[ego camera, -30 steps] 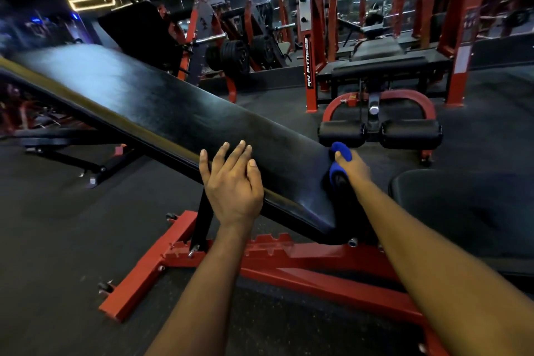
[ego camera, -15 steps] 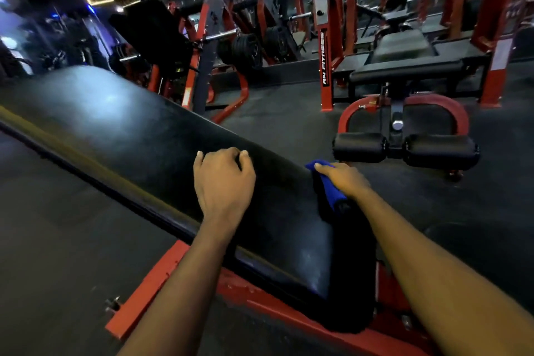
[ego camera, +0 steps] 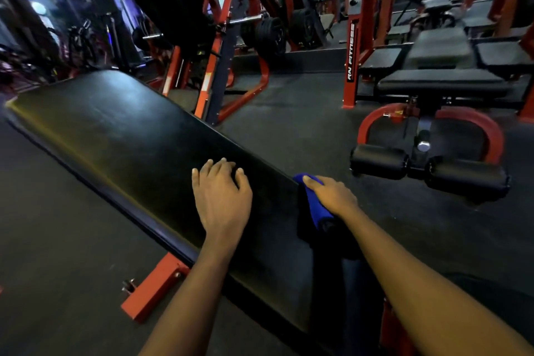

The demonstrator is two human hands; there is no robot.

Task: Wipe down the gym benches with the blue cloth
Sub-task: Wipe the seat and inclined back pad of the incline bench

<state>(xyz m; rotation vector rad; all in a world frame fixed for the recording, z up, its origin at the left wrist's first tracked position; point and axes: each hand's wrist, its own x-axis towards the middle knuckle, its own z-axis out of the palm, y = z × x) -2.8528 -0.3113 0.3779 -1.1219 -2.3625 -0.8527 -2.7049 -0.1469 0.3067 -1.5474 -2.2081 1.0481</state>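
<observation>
Gripping blue cloth in right hand, pressed on the bench pad far edge. Left hand rests palm-down mid-pad, fingers relaxed, slightly bent.

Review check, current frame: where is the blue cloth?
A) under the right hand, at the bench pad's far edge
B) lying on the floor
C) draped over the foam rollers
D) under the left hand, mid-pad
A: the blue cloth sits beneath the right hand, held against the far edge of the bench pad, while the left hand rests bare on the pad.
</observation>
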